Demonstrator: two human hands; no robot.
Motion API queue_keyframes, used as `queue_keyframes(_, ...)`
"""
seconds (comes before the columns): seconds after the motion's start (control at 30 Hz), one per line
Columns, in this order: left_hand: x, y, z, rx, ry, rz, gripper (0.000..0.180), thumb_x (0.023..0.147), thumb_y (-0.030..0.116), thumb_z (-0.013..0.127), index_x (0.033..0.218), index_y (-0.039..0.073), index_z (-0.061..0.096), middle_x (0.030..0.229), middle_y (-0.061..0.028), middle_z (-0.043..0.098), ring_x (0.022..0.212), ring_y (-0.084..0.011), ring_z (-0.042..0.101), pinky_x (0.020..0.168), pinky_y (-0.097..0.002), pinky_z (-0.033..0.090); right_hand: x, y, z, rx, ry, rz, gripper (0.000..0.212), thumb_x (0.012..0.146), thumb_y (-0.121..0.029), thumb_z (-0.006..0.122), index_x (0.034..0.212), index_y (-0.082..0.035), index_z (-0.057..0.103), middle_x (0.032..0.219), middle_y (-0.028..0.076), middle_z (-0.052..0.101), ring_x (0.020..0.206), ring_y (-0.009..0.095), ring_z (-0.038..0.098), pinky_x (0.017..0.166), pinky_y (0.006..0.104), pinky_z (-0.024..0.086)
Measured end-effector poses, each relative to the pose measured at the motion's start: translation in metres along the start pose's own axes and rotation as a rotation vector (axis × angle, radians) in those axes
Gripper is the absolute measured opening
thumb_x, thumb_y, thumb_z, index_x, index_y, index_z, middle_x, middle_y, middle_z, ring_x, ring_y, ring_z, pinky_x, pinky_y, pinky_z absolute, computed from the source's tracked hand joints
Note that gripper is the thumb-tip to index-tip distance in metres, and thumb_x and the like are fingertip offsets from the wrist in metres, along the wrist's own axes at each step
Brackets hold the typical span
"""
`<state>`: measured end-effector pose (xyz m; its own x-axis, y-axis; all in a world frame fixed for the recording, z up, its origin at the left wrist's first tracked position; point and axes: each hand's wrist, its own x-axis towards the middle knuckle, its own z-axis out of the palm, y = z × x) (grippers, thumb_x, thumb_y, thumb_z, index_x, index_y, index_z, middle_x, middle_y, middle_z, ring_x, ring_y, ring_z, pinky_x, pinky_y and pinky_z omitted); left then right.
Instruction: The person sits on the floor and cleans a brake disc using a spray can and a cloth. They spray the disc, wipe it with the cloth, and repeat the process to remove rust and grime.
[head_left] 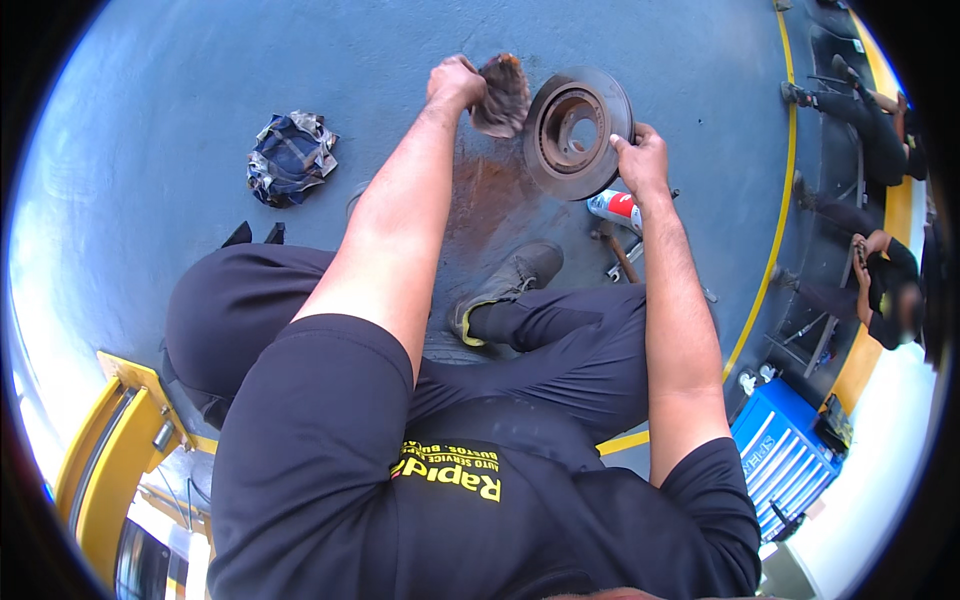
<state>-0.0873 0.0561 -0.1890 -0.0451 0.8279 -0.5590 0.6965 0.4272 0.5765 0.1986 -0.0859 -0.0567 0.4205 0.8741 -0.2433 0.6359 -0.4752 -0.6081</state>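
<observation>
My right hand (641,160) grips the outer edge of a brake disc (551,165), its thumb on the face. The disc is held tilted above the floor, with rusty brown colour on its hub part. In my left hand (456,82), fingers closed, is a dirty brown rag (501,98). The rag hangs just left of the disc, with a small gap between them. Rust-coloured dust (485,205) lies on the floor below. Beneath my right hand is a red and white can (616,209), partly hidden by my wrist.
A crumpled dark blue bundle (292,158) lies on the grey-blue floor at left. A wooden-handled tool (622,255) and a wrench (613,271) lie beside my right forearm. A blue tool cabinet (785,450), a yellow post (95,450) and other people (885,275) are farther out.
</observation>
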Motion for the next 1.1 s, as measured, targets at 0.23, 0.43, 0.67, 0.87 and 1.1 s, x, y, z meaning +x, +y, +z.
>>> queue_keyframes(0.23, 0.008, 0.002, -0.037, -0.314, 0.088, 0.133, 0.051, 0.084, 0.035, 0.086, 0.128, 0.01, 0.079, 0.13, -0.0165, 0.08, 0.123, -0.027, 0.076, 0.112, -0.0391, 0.057, -0.008, -0.018, -0.007, -0.176, -0.01, -0.037, 0.044, 0.096, -0.022, 0.079, 0.132, 0.001, 0.074, 0.118, 0.022, 0.082, 0.112, 0.033, 0.079, 0.1, 0.0431, 0.059)
queue_keyframes(0.43, -0.033, 0.027, 0.012, -0.373, -0.177, 0.223, 0.048, 0.09, 0.031, 0.076, 0.131, 0.007, 0.079, 0.124, -0.0176, 0.082, 0.114, -0.026, 0.079, 0.106, -0.0402, 0.06, -0.024, -0.044, -0.01, -0.285, -0.052, -0.104, 0.047, 0.097, -0.025, 0.078, 0.138, -0.003, 0.072, 0.124, 0.021, 0.08, 0.118, 0.037, 0.077, 0.104, 0.046, 0.058)
queue_keyframes(0.67, -0.096, 0.021, 0.09, -0.057, -0.255, 0.595, 0.045, 0.086, 0.021, 0.071, 0.129, 0.012, 0.082, 0.145, -0.019, 0.069, 0.136, -0.0356, 0.066, 0.118, -0.0439, 0.053, -0.024, -0.051, -0.001, -0.387, -0.075, -0.164, 0.053, 0.097, -0.028, 0.078, 0.143, -0.003, 0.068, 0.132, 0.024, 0.077, 0.125, 0.041, 0.073, 0.107, 0.0492, 0.057)
queue_keyframes(0.87, -0.136, 0.019, 0.115, 0.331, -0.323, 0.663, 0.078, 0.095, 0.025, 0.071, 0.167, 0.017, 0.043, 0.182, -0.0103, 0.029, 0.157, -0.0453, 0.04, 0.125, -0.0566, 0.044, -0.024, -0.052, 0.0, -0.412, -0.065, -0.199, 0.054, 0.097, -0.03, 0.078, 0.142, -0.001, 0.068, 0.132, 0.025, 0.076, 0.125, 0.041, 0.073, 0.108, 0.0497, 0.057)
queue_keyframes(1.1, -0.115, 0.001, 0.13, 0.513, -0.094, 0.802, 0.067, 0.102, 0.019, 0.06, 0.166, 0.014, 0.043, 0.182, -0.0112, 0.027, 0.14, -0.0378, 0.058, 0.105, -0.0543, 0.058, -0.024, -0.057, 0.0, -0.398, -0.085, -0.225, 0.056, 0.096, -0.03, 0.079, 0.142, -0.001, 0.067, 0.132, 0.025, 0.076, 0.126, 0.041, 0.072, 0.109, 0.0495, 0.056)
